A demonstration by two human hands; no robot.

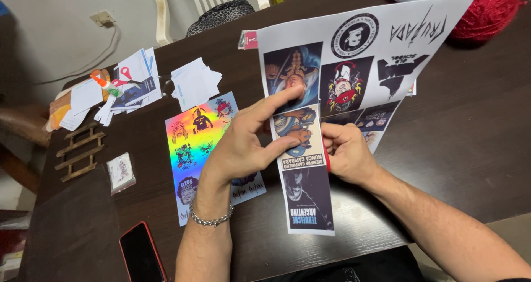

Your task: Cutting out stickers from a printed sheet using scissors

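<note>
Printed sheet: white sticker sheet (354, 88) with dark square pictures and round black emblems, held tilted above the near-middle of the dark tabletop (475, 143); a narrow strip of it hangs down toward the near edge.
Left hand: left hand (243, 143) grips the strip's left edge, index finger stretched over a picture, thumb beneath; chain bracelet (212, 218) at the wrist.
Right hand: right hand (345, 152) is clenched on the strip's right side around a red handle (326, 161); what tool it belongs to cannot be told.
Rainbow sheet: holographic sticker sheet (193, 143) lies flat, just left of the left hand, partly under it.
Paper offcuts: white stacks (194, 83) toward the far left edge, with red-handled scissors (124, 78).
Small packet: square, clear-wrapped (120, 172), near the left edge.
Phone: red-cased (141, 254), near-left corner.
Yarn: red ball (489, 11), far right corner.
</note>
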